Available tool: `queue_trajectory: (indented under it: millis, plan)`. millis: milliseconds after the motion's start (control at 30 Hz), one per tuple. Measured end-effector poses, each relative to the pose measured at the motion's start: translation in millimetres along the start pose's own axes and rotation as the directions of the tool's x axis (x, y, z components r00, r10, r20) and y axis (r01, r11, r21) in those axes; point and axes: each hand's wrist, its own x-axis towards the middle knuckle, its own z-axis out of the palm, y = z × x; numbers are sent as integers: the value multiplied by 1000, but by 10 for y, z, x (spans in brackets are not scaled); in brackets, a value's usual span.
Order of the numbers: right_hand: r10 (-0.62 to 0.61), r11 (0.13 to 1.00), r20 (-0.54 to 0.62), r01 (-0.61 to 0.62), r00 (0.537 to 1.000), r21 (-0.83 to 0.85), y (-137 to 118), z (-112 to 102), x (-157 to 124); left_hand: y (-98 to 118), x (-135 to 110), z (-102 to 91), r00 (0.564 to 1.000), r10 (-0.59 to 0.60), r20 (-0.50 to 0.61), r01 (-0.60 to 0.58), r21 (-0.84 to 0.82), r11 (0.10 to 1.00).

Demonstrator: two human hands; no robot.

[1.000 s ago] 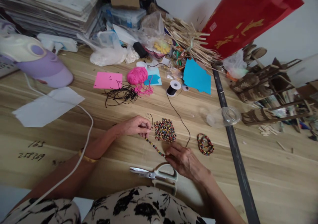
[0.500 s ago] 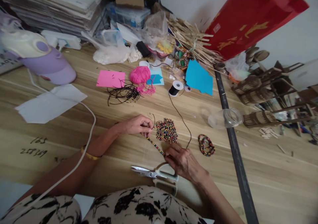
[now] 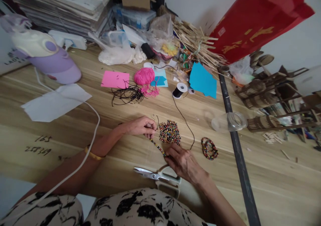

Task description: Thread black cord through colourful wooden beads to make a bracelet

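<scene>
A short string of multicoloured beads (image 3: 157, 147) stretches between my two hands. My left hand (image 3: 143, 127) pinches its upper end, with a bit of black cord sticking up past the fingers. At the lower end, my right hand (image 3: 184, 161) is closed on the beaded string; its fingertips are partly hidden. Black cord (image 3: 185, 120) runs from that hand up to a spool (image 3: 179, 91). Just above the string lies a patch of loose beads (image 3: 170, 131). Scissors (image 3: 160, 177) lie partly under my right wrist, blades to the left. Finished-looking beaded bracelets (image 3: 209, 148) rest to the right.
Black cord offcuts (image 3: 129, 95), pink yarn (image 3: 144, 76) and a pink card (image 3: 115, 79) lie farther back. A white cable (image 3: 96, 125) crosses over my left forearm. A clear round container (image 3: 229, 121) sits across the dark strip (image 3: 240, 165). Bags and wooden strips (image 3: 197, 40) crowd the back.
The whole view has shifted slightly, moving things a little to the right. Both hands keep their hold on the beaded string, with hardly any movement.
</scene>
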Motion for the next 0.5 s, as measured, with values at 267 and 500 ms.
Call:
queue_trajectory:
  millis: [267, 500]
  plan:
    - [2, 1000, -6, -2, 1000, 0, -1, 8, -9, 32, -2, 1, 1000, 5, -2, -5, 17, 1000]
    - [-4, 999, -7, 3, 1000, -53, -33, -23, 34, 6, 4, -2, 1000, 19, 1, -19, 27, 999]
